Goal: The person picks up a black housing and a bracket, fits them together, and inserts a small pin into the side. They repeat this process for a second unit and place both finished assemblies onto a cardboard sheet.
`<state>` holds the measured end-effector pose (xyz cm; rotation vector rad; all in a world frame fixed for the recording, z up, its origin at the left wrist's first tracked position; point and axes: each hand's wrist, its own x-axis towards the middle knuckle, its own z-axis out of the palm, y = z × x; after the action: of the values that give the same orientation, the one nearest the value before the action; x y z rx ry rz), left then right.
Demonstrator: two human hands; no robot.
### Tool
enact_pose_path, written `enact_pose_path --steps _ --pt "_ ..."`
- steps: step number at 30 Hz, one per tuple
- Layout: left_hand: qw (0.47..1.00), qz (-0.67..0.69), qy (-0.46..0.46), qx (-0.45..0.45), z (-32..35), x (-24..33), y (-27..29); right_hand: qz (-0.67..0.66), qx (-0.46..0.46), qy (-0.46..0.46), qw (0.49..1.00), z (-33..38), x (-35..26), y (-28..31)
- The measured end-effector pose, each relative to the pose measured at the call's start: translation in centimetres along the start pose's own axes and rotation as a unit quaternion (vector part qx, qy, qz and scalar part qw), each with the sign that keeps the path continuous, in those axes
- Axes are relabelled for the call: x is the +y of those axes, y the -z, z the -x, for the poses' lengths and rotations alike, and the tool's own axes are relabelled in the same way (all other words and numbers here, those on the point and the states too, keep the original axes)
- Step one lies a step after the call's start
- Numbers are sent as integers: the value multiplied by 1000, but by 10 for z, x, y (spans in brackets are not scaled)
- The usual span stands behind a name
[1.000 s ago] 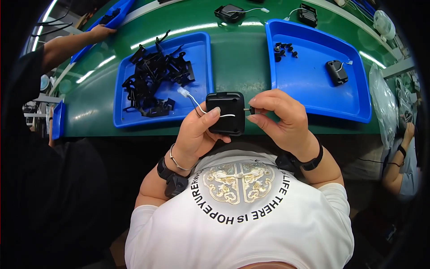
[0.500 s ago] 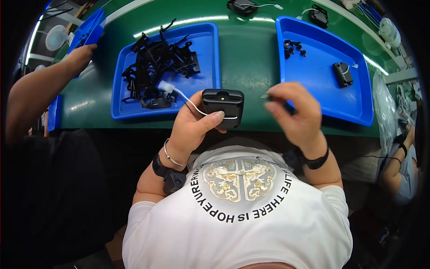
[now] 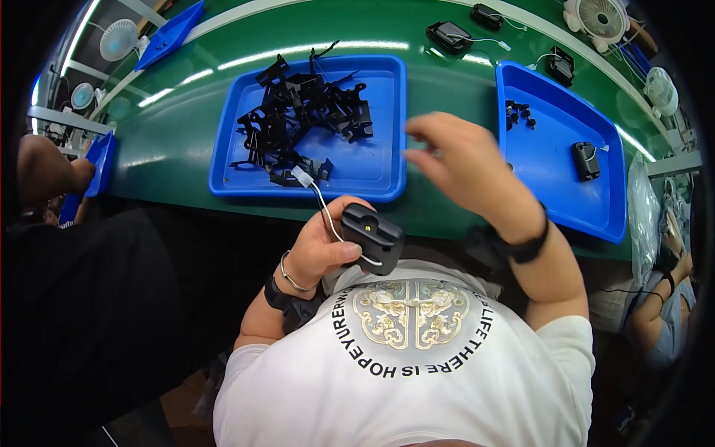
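The left hand (image 3: 320, 249) is gripping a black box (image 3: 372, 235), wire (image 3: 322, 211) dangling, fingers pressed around it; the right hand (image 3: 465, 167) is hovering loosely spread over the worktop (image 3: 447, 89), between two trays (image 3: 387, 112).

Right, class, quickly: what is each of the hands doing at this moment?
Left hand: closed around a small black device with a white wire.
Right hand: raised above the green table, holding nothing visible.

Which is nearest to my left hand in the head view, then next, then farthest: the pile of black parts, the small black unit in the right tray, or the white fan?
1. Pile of black parts, in the blue tray ahead of the left hand.
2. Small black unit, in the right tray.
3. White fan, far right corner.
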<state>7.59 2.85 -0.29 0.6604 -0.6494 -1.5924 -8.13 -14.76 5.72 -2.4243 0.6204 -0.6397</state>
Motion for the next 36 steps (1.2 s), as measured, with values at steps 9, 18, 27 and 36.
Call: enact_pose_path --steps 9,18,27,36 --pt "999 -18 -17 20 20 5 18 -19 2 -110 994 -48 23 -63" --pt "995 81 -41 -37 5 26 21 -644 -48 -91 758 -7 8 -11" --pt "961 215 -48 -168 -17 5 13 -783 -156 -114 591 32 -3 -38" --pt "990 112 -68 -50 -16 -2 -5 -633 -23 -241 735 55 -5 -23"
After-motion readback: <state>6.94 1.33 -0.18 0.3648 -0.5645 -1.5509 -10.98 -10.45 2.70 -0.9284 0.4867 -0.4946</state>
